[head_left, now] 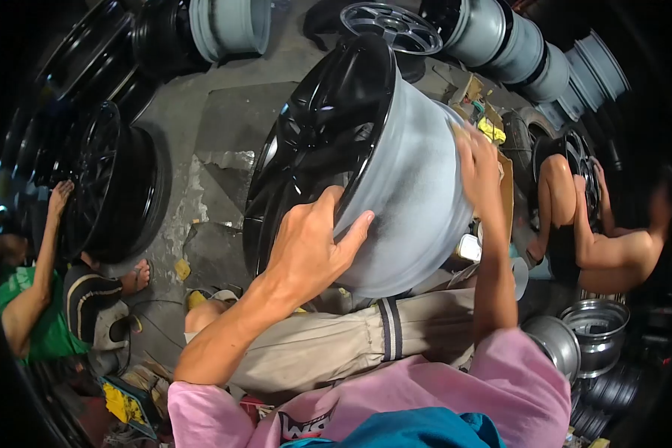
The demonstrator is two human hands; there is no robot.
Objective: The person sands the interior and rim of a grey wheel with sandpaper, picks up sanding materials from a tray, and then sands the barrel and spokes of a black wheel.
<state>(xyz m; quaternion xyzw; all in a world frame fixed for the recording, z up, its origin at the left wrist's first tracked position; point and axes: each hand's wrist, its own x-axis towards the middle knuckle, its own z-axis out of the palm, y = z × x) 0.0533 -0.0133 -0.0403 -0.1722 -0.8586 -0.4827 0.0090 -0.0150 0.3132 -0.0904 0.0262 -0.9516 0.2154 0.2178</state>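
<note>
A large wheel rim stands tilted in front of me, with a glossy black spoked face [306, 149] on its left and a grey, hazy barrel [418, 172] on its right. My left hand [310, 243] grips the rim's black front edge, its fingers behind the edge and its thumb over the barrel. At the rim's right side, my right hand [478, 160] lies against the back edge of the barrel with bent fingers. Something small and yellowish shows at its fingertips, too little of it to identify.
A co-worker in green [48, 306] touches a black rim [108, 183] at left. Another person [612, 254] sits at right by a black wheel. Grey rims [500, 45] line the back. A box [506, 194] and yellow cloth [491, 131] lie beyond my right hand; silver rims [596, 328] stand lower right.
</note>
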